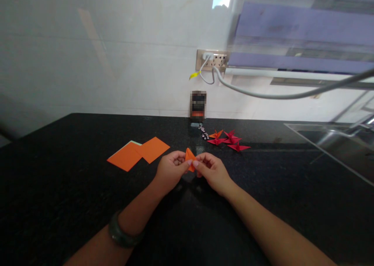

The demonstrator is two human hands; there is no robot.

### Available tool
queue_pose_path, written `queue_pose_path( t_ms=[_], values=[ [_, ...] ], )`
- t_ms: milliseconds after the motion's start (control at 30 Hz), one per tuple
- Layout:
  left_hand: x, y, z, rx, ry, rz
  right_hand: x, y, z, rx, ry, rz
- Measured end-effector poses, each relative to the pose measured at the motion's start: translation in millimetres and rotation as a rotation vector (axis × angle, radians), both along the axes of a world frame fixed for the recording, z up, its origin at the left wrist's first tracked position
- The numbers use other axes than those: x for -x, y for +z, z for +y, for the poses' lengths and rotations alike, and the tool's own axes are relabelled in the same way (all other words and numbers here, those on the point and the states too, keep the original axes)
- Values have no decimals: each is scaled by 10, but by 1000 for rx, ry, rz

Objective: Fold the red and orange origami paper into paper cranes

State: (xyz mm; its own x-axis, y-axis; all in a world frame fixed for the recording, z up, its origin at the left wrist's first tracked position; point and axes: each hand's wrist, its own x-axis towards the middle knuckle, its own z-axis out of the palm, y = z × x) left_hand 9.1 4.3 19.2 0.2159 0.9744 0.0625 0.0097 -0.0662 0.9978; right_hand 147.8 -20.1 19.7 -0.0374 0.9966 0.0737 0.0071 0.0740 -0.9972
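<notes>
My left hand (pixel 170 169) and my right hand (pixel 212 171) meet above the black counter (pixel 73 188), both pinching a small folded orange paper (pixel 189 157) between fingertips. The paper is creased into a pointed shape and stands up between my thumbs. A dark bangle (pixel 122 233) sits on my left wrist. To the left of my hands lie flat orange paper squares (pixel 138 153), overlapping each other.
Behind my hands sit several folded paper cranes, red ones (pixel 232 140) and an orange one (pixel 216 134). A small dark object (pixel 198 106) stands against the white wall. A wall socket (pixel 212 60) holds a grey cable. A steel sink (pixel 341 145) lies at right.
</notes>
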Motion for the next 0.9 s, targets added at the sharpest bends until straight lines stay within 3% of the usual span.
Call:
queue_pose_path(
  t_ms=[233,533,767,900],
  values=[
    [-1,75,-36,26,-74,-56,-29,-65,32,60,3,70],
    [16,63,-37,82,-165,-95,-42,-64,14,193,180,160],
    [10,55,-11,135,-99,-103,-5,-96,-14,-77,100,-105],
    [9,30,-2,132,-108,-90,16,-134,-23,-156,35,-218]
  ],
)
